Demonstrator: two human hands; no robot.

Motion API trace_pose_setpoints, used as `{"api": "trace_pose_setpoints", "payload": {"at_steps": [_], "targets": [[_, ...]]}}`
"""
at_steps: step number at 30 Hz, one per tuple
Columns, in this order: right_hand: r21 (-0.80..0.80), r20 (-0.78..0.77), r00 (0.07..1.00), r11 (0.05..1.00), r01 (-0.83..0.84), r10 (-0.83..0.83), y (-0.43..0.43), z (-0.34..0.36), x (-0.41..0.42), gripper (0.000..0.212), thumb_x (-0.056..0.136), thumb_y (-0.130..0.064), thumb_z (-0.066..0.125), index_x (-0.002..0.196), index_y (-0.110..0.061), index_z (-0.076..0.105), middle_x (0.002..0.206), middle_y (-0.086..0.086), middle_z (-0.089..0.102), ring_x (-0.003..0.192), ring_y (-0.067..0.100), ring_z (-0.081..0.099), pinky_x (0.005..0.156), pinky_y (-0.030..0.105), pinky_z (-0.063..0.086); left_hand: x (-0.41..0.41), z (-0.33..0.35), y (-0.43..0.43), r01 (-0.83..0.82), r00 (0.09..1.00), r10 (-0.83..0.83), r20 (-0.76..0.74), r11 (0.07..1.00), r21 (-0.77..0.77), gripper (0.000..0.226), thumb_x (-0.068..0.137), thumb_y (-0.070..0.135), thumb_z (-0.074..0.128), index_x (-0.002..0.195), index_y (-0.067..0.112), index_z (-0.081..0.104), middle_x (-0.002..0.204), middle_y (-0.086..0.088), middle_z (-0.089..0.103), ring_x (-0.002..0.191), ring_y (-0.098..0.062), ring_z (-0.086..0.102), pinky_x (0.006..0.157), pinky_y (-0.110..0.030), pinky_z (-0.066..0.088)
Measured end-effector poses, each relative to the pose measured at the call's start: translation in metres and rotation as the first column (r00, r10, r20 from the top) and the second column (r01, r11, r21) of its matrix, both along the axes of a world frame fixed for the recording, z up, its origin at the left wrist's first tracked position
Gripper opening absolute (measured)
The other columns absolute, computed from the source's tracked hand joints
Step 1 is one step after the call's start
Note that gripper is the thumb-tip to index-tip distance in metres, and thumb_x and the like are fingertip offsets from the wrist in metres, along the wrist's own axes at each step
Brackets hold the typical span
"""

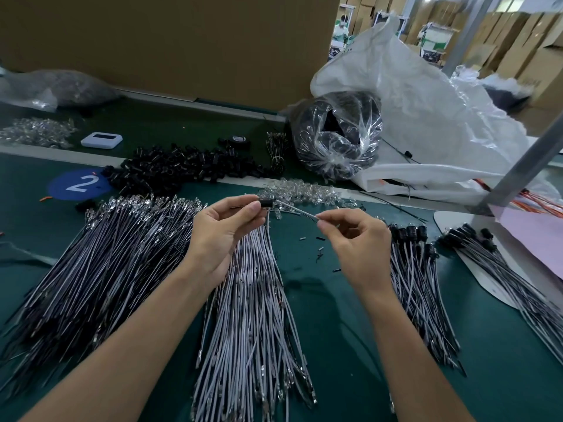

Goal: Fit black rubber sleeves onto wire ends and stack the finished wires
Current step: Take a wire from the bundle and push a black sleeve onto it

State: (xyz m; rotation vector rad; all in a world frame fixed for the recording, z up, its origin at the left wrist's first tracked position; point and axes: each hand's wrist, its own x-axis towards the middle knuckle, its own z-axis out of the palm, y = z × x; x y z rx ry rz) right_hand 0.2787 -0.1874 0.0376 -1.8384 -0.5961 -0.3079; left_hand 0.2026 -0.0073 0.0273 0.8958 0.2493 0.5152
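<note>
Above the bench (335,315), the left hand (219,236) pinches a black rubber sleeve (265,203) in its grip, and the right hand (356,239) pinches the grey wire (300,211) entering it. Hold the sleeve steady and feed the wire straight. Finished wires (417,269) lie to the right; the unsleeved bundle (253,300) beneath could snag.

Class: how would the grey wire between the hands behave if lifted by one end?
Probably floppy: the wire curves between the left hand, pinching its black sleeve, and the right hand. Likely light, since fingertip pinches hold it.
</note>
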Motion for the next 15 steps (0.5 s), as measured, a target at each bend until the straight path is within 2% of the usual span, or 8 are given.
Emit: {"api": "trace_pose_setpoints", "payload": {"at_steps": [3,8,15], "targets": [[-0.047,0.041,0.999,0.999,0.012,-0.010,0.0002,0.0001,-0.0003,0.017,0.078,-0.004,0.078,0.083,-0.020,0.077,0.074,-0.007,0.069,0.059,0.002,0.056,0.058,0.010,0.041,-0.0004,0.0000,-0.0005,0.005,1.000,-0.005,0.001,1.000,0.011,0.021,0.065,0.004,0.072,0.086,0.003,0.073,0.079,-0.011,0.075,0.073,-0.018,0.073,0.066,-0.020,0.058],[-0.065,0.055,0.998,0.998,0.014,-0.010,-0.0001,0.0016,-0.0005,0.017,0.079,-0.005,0.078,0.081,-0.022,0.077,0.075,-0.007,0.070,0.060,0.005,0.056,0.059,0.013,0.042,-0.0010,0.0014,-0.0013,0.015,1.000,-0.015,-0.005,0.999,0.032,0.023,0.066,0.005,0.072,0.088,0.003,0.073,0.079,-0.010,0.075,0.075,-0.018,0.073,0.066,-0.021,0.058],[-0.061,0.053,0.998,0.998,0.025,-0.022,-0.0019,0.0018,-0.0008,0.016,0.079,-0.005,0.078,0.081,-0.022,0.077,0.076,-0.008,0.070,0.061,0.002,0.056,0.059,0.011,0.041,-0.0011,0.0020,0.0006,0.013,1.000,-0.013,-0.001,1.000,-0.026,0.023,0.067,0.004,0.071,0.090,0.002,0.071,0.080,-0.011,0.075,0.073,-0.017,0.073,0.066,-0.021,0.058]]}}
